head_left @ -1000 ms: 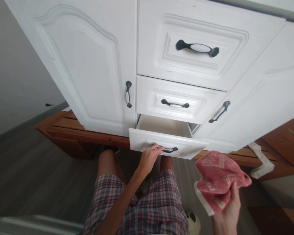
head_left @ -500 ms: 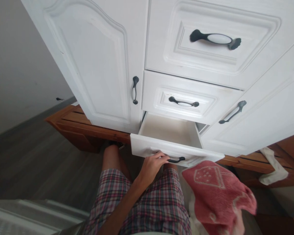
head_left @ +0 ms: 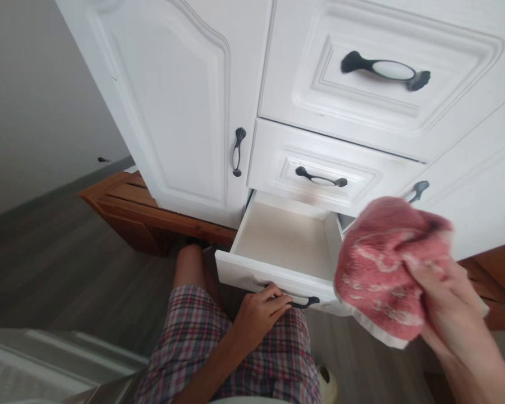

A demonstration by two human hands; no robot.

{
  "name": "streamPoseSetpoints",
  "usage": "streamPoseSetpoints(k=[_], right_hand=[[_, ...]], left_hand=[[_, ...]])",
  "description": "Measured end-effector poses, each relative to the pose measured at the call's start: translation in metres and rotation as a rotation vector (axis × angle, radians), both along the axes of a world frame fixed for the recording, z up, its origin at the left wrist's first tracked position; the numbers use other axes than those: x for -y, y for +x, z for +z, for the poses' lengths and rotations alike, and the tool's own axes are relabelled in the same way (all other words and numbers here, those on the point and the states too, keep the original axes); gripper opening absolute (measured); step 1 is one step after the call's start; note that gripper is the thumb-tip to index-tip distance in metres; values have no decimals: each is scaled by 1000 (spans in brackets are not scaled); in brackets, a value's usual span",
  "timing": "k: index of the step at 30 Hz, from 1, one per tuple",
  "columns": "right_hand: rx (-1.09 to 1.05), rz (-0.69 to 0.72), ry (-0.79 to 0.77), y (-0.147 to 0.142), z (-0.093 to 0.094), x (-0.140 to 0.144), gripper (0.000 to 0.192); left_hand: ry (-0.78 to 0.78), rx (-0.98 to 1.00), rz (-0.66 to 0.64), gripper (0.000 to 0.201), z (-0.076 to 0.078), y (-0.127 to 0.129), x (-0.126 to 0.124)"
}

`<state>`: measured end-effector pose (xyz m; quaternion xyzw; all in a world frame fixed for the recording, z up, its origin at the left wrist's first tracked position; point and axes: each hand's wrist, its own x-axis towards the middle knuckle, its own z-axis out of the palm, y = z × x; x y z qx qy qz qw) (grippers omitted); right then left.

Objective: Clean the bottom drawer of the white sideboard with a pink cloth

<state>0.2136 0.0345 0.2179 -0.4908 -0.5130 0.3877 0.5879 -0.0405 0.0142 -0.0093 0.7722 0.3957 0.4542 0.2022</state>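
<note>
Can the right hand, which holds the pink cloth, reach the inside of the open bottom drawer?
Probably yes. The right hand with the pink cloth is beside the open bottom drawer, whose visible inside is bare. The left hand grips only its handle.

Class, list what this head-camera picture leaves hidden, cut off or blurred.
- Bottom drawer: right front corner hidden behind the pink cloth.
- Right door handle: mostly covered by the cloth.
- Right hand: motion-blurred, fingers indistinct.
- Left hand: fingertips hidden behind the drawer handle.
</note>
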Motion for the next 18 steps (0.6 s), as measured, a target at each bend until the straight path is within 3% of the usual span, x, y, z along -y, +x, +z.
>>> streamPoseSetpoints(k=[2, 5, 7, 10, 13, 16, 18], right_hand=[[31, 97, -95, -27, 9, -33, 50], [122, 217, -158, -55, 8, -65, 50], [240, 173, -33, -62, 7, -74, 44], [600, 132, 353, -66, 8, -80, 35], [1027, 508, 628, -77, -4, -95, 31], [1267, 963, 528, -92, -43, -124, 42], [1273, 1158, 396, -96, -76, -143, 47]], left_hand=[[9, 3, 0, 33, -2, 1, -1], [15, 12, 9, 30, -3, 3, -1], [27, 8, 22, 27, -3, 4, 1], [53, -10, 57, 26, -1, 6, 4], [78, -57, 79, 22, 3, 6, 4], [84, -95, 65, 19, 4, 5, 3], [75, -96, 57, 18, 3, 4, 2]])
